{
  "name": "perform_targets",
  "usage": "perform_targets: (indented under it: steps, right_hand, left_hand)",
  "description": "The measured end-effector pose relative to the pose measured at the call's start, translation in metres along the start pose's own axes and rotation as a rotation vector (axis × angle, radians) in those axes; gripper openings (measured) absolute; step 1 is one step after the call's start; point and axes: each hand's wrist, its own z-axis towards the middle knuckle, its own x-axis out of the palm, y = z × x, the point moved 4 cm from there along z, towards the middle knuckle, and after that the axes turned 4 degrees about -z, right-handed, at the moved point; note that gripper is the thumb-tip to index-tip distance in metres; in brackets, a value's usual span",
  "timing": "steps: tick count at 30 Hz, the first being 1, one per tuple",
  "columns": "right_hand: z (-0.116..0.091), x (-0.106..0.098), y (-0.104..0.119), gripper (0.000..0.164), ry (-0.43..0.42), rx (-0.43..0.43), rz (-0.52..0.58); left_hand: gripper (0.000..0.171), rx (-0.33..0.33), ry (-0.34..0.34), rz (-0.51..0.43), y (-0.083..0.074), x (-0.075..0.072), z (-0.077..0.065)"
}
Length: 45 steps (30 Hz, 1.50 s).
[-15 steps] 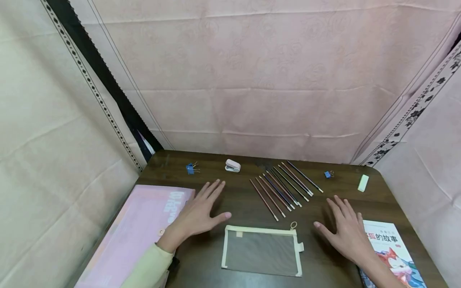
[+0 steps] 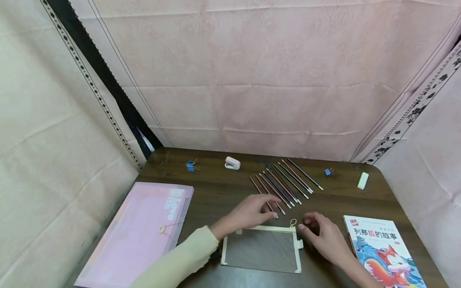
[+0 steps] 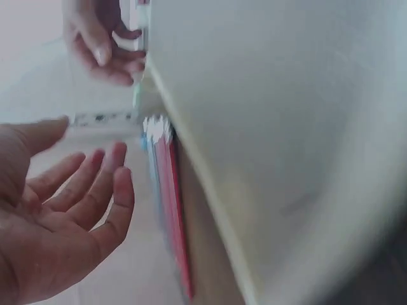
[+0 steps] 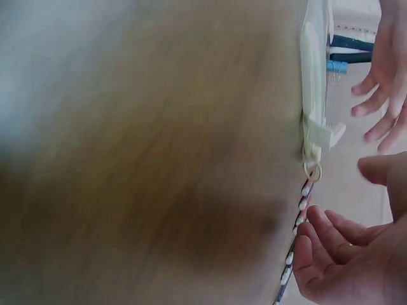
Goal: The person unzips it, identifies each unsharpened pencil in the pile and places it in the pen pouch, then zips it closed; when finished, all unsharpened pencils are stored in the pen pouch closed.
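Several thin pencils (image 2: 305,174) lie side by side at a slant on the brown table. In front of them is a flat mesh zipper pouch (image 2: 263,253) with a pale border and a zipper ring (image 2: 293,222). My left hand (image 2: 248,212) hovers above the pouch's top edge, its fingertips over the near ends of the leftmost pencils. Those fingers (image 3: 105,190) are loosely bent with nothing between them. My right hand (image 2: 324,236) is beside the pouch's upper right corner, near the ring, and its relaxed fingers (image 4: 334,238) hold nothing.
A pink folder (image 2: 135,236) lies at the left and a fox storybook (image 2: 389,252) at the right. Along the back are a blue binder clip (image 2: 190,166), a white stapler (image 2: 232,163), another blue clip (image 2: 327,172) and a pale green eraser (image 2: 363,181).
My left hand has moved right, from the folder's edge to above the pouch and the pencil ends. My right hand has shifted left towards the zipper ring, uncovering more of the book.
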Motion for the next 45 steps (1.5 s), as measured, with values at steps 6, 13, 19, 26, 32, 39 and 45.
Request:
perform_targets:
  steps: [6,13,19,26,32,39,45]
  right_hand:
    - [0.001,0.006,0.006,0.012,0.023,0.031,-0.009]
    - [-0.001,0.014,0.008,0.013,0.087,0.082,0.008]
    - [-0.002,0.018,0.01,0.013,0.096,0.078,0.017]
    - [0.0,0.022,0.008,0.009,0.138,0.124,0.113]
    - [0.002,0.019,0.005,0.019,0.201,0.202,0.233]
    - [0.004,0.019,0.007,0.02,0.241,0.226,0.379]
    - [0.002,0.011,0.008,0.027,0.245,0.238,0.475]
  left_hand:
    - [0.019,-0.061,0.076,0.011,-0.012,0.037,0.034]
    - [0.01,-0.071,0.112,0.253,-0.027,0.064,0.046]
    - [0.021,-0.125,0.093,0.272,-0.03,0.071,0.047]
    - [0.025,-0.133,0.054,0.286,-0.03,0.072,0.048]
    - [0.012,-0.15,0.011,0.178,-0.028,0.065,0.042]
    - [0.008,-0.207,-0.026,0.122,-0.031,0.049,0.033]
    - [0.018,-0.25,-0.007,0.136,-0.032,0.032,0.024]
